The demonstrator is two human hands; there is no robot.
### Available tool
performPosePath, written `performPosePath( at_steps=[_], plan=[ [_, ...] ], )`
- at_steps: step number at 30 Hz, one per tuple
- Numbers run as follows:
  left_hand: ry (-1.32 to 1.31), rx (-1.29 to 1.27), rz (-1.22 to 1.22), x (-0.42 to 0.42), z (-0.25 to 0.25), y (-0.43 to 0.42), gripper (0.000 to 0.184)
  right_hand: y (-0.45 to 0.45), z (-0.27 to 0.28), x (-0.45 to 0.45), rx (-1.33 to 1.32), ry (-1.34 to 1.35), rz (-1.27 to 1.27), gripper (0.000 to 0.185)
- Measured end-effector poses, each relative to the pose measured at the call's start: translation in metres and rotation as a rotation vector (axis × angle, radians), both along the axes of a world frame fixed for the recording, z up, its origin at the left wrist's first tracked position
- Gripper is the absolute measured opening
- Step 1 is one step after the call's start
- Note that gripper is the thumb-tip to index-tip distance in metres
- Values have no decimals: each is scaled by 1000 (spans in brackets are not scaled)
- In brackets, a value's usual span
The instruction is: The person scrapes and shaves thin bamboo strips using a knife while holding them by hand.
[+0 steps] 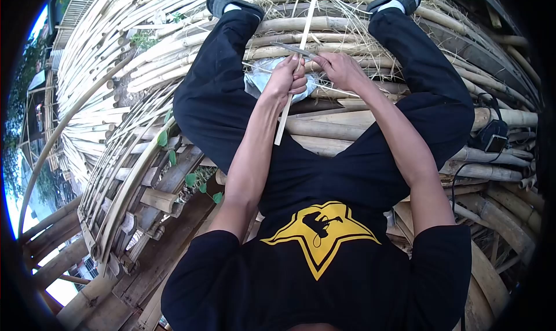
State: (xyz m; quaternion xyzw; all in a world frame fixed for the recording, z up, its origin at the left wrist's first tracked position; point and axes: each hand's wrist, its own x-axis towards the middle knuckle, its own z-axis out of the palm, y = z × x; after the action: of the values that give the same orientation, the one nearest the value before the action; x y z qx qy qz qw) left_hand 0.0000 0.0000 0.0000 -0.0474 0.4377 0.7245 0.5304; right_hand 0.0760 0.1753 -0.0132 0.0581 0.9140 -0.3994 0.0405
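My left hand [285, 77] is closed around a long, pale bamboo strip [308, 19]. The strip runs from the top edge of the view down past my wrist and ends above my lap. In my right hand [340, 71] is a knife, gripped with its handle hidden by the fingers. The knife's narrow grey blade [286, 46] points left and lies across the strip just above my left fist. Whether the edge bites into the strip, I cannot tell. Beneath my hands a pale blue-white plastic sheet [259, 79] lies crumpled on the bamboo.
Bamboo poles [324, 24] form the surface under my spread legs, with straw-like shavings [359, 15] between my feet. Many split lengths [98, 47] are stacked at left. A small device with a cable [495, 142] sits by my right knee. A leafy vine [191, 180] grows at lower left.
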Motion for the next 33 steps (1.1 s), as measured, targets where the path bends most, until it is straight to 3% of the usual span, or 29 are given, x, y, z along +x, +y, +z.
performPosePath(
  at_steps=[3, 5, 7, 9, 11, 13, 19, 21, 29, 33],
  plan=[
    [34, -57, -14, -9, 8, -1, 23, 2, -12, -11, 91, 41, -24, 50],
    [22, -70, -22, -1, 13, -4, 23, 14, -30, -11, 56, 41, -268, 50],
    [-45, -54, -92, 14, 13, -15, 22, 81, -50, -5, 163, 1, -405, 54],
    [-22, 45, -110, 17, 24, -19, 22, 113, -47, -5, 279, -275, -374, 49],
    [3, 58, -116, 9, 23, -11, 22, 95, -51, -3, 193, -206, -480, 50],
    [86, -143, -13, 5, 12, -1, 23, 64, -45, -5, 112, 2, -567, 52],
    [302, -229, -38, 1, 7, 3, 25, 12, 5, -7, -44, -147, -154, 54],
    [298, -227, -61, 4, 6, 3, 24, 3, 0, -5, 15, 24, -39, 53],
    [244, -170, -75, 14, 5, -2, 20, 19, -9, 2, 95, 13, -37, 52],
    [165, -147, -127, 21, 15, -16, 22, 100, -57, -5, 248, -173, -486, 59]
  ],
)
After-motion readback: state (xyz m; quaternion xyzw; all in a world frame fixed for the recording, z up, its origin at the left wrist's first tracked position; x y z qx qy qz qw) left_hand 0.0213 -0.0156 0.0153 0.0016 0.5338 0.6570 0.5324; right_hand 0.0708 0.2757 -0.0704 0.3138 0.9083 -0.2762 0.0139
